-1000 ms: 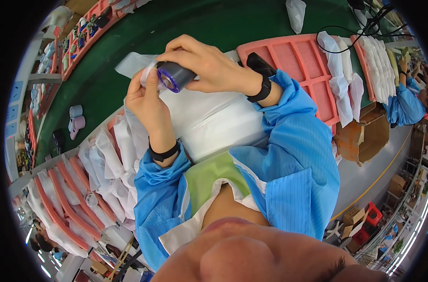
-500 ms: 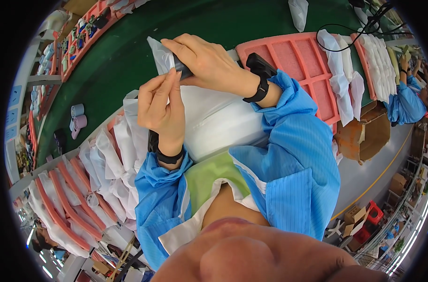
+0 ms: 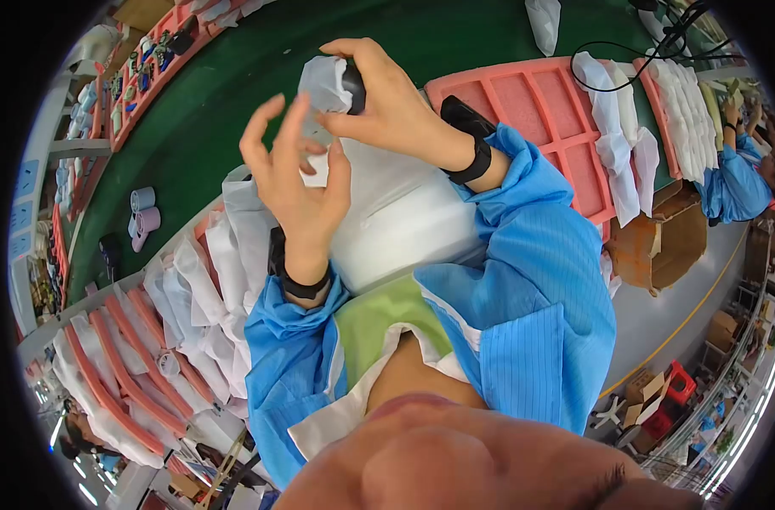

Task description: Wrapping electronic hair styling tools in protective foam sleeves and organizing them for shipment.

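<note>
My right hand (image 3: 396, 106) is closed round a dark object (image 3: 353, 88) with a rounded end, out over the green work surface. A thin whitish translucent bag (image 3: 323, 83) covers part of that object, its crumpled edge lying across the dark surface. My left hand (image 3: 300, 191) is open just below and left of the bag, fingers spread and slightly smeared by motion. Whether a fingertip touches the bag I cannot tell. Below both hands, close to my body, lies a pile of white translucent plastic bags (image 3: 404, 212).
A pink compartment tray (image 3: 523, 106) lies to the right, with wrapped white items (image 3: 608, 136) beside it. More wrapped items (image 3: 204, 276) fill a tray at left. A pastel handheld device (image 3: 141, 217) rests on the green surface (image 3: 209, 110). Black cables (image 3: 676, 42) trail at far right.
My left fingers have come off the bag and spread apart. My right hand has turned the object, so its dark rounded end and the bag's crumpled edge now show.
</note>
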### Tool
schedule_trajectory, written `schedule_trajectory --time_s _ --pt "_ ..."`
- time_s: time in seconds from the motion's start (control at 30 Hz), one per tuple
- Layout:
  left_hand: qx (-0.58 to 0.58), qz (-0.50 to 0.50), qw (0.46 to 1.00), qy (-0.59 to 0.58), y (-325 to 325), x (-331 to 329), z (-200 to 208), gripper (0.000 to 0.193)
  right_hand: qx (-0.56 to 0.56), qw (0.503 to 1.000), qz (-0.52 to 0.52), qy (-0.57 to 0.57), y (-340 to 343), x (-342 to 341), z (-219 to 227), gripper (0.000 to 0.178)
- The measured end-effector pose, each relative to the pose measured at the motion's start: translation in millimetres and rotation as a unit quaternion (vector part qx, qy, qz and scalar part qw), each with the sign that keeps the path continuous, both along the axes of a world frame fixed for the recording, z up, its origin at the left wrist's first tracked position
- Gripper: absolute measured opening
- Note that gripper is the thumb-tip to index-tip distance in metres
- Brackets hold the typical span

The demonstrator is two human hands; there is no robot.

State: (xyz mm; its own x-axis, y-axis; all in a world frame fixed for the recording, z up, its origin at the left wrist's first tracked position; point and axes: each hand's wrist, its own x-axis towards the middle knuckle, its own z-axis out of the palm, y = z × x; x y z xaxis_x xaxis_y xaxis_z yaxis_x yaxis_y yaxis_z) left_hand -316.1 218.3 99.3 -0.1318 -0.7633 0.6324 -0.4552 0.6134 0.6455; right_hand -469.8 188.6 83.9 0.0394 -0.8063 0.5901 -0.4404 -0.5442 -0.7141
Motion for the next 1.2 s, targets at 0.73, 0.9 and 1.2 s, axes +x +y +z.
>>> schedule_trajectory --time_s 0.73,0.9,1.2 --pt "-0.004 -0.042 0.972 0.230 -20.8 14.6 -4.9 0.042 -0.055 0.988 -0.017 0.144 5.0 10.9 -6.2 0.038" --pt "-0.148 -0.044 0.985 0.081 -30.8 27.0 -11.9 0.029 -0.012 0.992 0.021 0.124 8.1 17.1 -6.1 0.036" --pt "0.072 0.013 0.934 0.350 -65.8 56.3 -8.2 0.017 0.230 0.955 0.181 -0.039 -9.3 -16.3 -12.2 0.038"
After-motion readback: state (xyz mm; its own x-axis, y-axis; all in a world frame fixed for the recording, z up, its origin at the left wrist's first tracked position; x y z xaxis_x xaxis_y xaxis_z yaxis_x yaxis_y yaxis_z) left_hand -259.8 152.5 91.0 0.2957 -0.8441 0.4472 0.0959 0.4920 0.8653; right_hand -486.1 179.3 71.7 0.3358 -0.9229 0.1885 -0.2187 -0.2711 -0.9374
